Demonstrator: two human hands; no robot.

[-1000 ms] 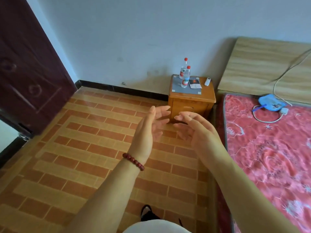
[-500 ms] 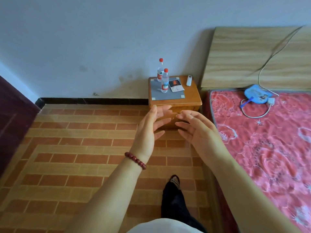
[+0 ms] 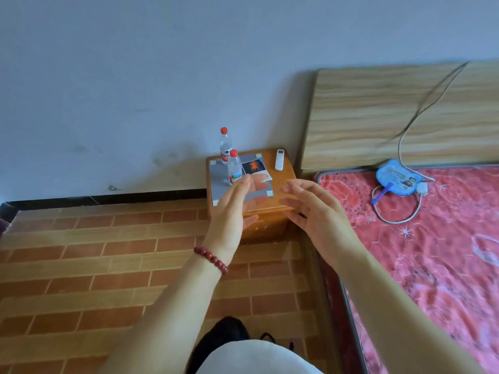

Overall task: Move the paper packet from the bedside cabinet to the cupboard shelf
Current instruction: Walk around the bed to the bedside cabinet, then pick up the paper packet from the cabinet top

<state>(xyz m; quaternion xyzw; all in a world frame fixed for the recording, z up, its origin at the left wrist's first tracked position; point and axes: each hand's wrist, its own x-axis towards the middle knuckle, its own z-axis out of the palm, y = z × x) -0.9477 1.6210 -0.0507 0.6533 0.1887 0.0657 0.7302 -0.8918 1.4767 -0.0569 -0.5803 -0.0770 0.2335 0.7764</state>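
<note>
Both hands' grip empty, left hand (image 3: pixel 229 214) and right hand (image 3: pixel 316 211) splayed before glossy paper packet (image 3: pixel 255 170) on wooden cabinet (image 3: pixel 283 179)

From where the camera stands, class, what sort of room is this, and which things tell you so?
Most likely a bedroom: a bed with a red patterned mattress and wooden headboard, plus a bedside cabinet holding two water bottles.

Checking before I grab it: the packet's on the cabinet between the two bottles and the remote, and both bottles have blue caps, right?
Not quite: the head view shows both bottles with red caps, not blue. The packet does lie on the cabinet between them and the remote.
</note>
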